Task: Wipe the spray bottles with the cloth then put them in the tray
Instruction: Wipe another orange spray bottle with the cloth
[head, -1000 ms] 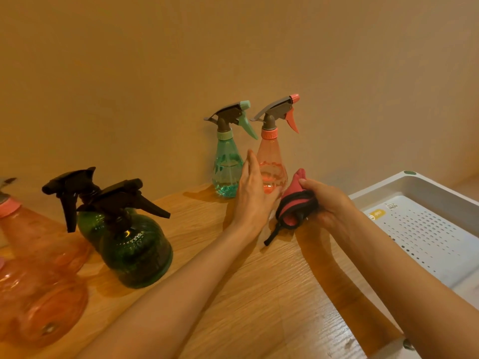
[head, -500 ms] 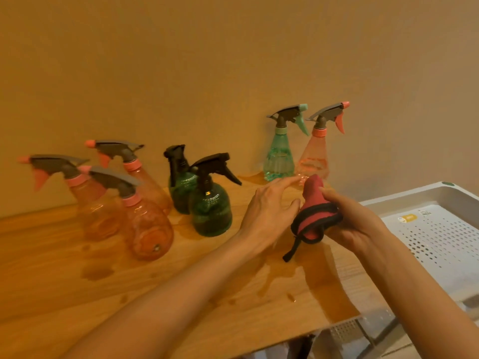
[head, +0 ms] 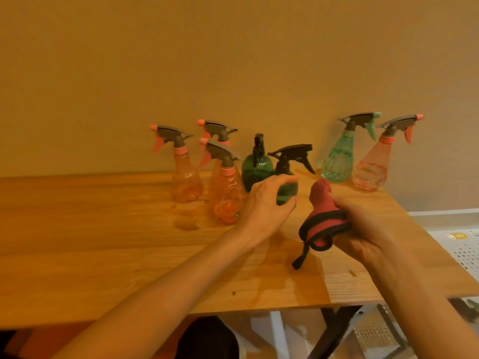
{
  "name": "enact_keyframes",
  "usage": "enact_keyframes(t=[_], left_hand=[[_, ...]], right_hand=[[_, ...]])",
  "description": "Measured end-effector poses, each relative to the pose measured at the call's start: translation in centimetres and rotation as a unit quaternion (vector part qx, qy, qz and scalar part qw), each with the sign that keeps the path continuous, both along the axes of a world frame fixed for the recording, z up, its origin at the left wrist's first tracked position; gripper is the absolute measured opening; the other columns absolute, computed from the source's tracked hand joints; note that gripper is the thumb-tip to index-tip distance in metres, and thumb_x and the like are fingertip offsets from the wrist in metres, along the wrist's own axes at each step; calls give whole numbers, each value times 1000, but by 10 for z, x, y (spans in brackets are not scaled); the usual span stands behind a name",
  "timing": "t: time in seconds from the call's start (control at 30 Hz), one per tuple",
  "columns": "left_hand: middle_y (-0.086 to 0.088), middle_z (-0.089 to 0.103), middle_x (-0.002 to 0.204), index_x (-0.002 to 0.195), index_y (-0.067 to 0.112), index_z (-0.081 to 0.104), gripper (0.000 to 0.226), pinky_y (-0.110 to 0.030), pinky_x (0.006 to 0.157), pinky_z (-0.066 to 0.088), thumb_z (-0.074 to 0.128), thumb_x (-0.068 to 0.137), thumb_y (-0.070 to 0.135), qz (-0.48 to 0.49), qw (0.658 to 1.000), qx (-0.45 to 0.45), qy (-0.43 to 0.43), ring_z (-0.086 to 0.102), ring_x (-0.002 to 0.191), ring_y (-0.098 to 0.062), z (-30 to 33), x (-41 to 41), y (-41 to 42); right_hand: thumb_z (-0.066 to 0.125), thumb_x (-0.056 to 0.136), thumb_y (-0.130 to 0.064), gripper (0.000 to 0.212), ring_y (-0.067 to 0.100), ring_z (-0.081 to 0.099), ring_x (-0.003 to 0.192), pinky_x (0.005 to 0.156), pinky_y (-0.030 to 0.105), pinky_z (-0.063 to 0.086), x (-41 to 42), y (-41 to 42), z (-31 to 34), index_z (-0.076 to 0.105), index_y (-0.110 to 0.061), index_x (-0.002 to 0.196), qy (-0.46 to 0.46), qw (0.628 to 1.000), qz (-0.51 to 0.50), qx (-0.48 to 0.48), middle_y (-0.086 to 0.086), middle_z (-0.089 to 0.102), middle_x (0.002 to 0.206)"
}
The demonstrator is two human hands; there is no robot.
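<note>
Several spray bottles stand along the wall on the wooden table (head: 103,255): three orange ones (head: 225,195) at the left, two dark green ones with black triggers in the middle, then a teal one (head: 337,164) and a pale orange one (head: 370,172) at the right. My left hand (head: 267,206) reaches to the nearer dark green bottle (head: 286,191), thumb and fingers curved around its body; I cannot tell if they touch it. My right hand (head: 368,229) grips a bunched red cloth with black trim (head: 324,218) above the table. The white perforated tray (head: 464,252) shows at the right edge.
Wet patches mark the tabletop near the orange bottles and under my hands. The table's front edge runs across the lower frame, with metal legs, a dark round object and white items below it. The wall stands close behind the bottles.
The view has pulled back and swung left. My left hand moved left from near the cloth to the nearer dark green bottle and curved its fingers. The right hand still holds the cloth.
</note>
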State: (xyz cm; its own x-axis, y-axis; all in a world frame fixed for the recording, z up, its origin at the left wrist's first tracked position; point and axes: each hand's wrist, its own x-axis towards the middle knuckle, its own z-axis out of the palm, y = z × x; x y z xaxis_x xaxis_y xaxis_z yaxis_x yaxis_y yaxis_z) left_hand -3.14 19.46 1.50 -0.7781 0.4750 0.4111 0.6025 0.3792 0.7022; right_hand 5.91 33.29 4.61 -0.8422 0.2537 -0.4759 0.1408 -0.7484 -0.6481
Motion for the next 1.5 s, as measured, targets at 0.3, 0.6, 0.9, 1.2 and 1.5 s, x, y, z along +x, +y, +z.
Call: enact_keyframes(t=[0.3,0.6,0.9,1.2,1.5], left_hand=[[6,67,126,134,22,64,38,-11,93,45,67,96,15,46,998,20,-39,58,114,-2,-8,-15,-79],[9,67,117,112,22,71,20,-22,96,53,69,94,12,79,993,81,-37,61,113,-3,-23,-38,-119],[10,47,144,137,27,47,66,-26,107,40,84,83,20,71,988,62,-124,45,133,-8,-35,-65,-120],[0,37,158,155,26,25,106,-36,119,32,91,73,23,5,983,-37,-177,36,144,-15,-41,-85,-113],[-2,40,153,150,24,25,103,-24,103,30,92,72,25,16,984,-62,-165,35,125,-5,-44,-90,-105]], right_hand=[[66,93,-16,30,21,66,44,40,31,54,-28,-51,-18,56,0,117,-39,998,43,3,13,65,58],[67,93,-16,23,17,66,46,43,27,55,-55,-76,-26,61,-5,113,-45,996,77,31,8,67,60],[65,94,-12,16,17,67,46,41,26,53,-72,-83,-28,64,-7,108,-40,995,81,33,8,69,60],[64,94,-10,17,17,67,47,41,26,52,-76,-81,-31,64,-5,110,-31,996,76,27,9,69,61],[61,97,-11,20,15,64,43,39,23,50,-74,-75,-37,60,-4,116,-27,998,60,10,8,66,57]])
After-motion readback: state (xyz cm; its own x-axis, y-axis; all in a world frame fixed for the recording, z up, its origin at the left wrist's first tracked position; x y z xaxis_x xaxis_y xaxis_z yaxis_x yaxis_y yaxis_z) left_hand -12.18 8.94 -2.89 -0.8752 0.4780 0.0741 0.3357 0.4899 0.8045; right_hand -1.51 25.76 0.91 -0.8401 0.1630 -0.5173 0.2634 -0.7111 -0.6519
